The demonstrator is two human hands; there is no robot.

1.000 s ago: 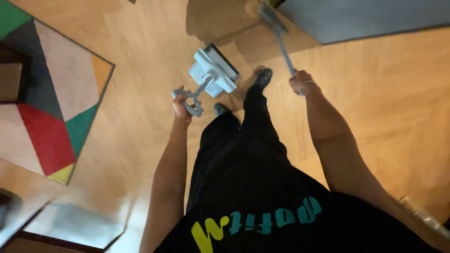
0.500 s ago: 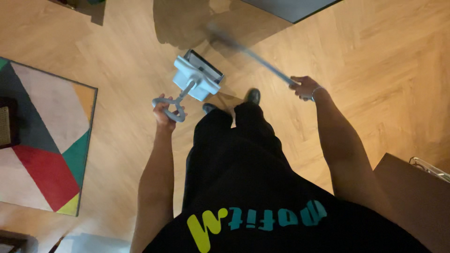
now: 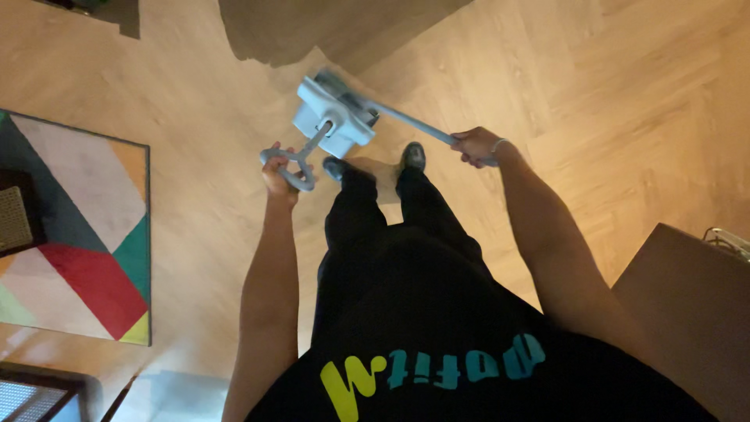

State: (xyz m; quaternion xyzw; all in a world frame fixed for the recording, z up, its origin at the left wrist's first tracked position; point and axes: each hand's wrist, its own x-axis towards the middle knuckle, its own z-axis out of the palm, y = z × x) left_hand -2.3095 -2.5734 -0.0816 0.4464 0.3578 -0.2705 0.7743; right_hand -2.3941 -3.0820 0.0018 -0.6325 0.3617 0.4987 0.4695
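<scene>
Dustpan [image 3: 332, 119]: pale grey-white plastic, boxy rectangular pan on a long grey stem ending in a loop handle [image 3: 291, 166]. Held off the wooden floor, tilted, pan end away from the body, just ahead of the shoes.

Broom stick [image 3: 410, 123]: slim grey pole, slanting from the right side up-left. Its far end meets the dustpan's top edge; the head there is unclear.

Warm-lit wooden floor [image 3: 625, 94], colourful geometric rug [image 3: 74, 242], brown cabinet [image 3: 687, 312]
</scene>
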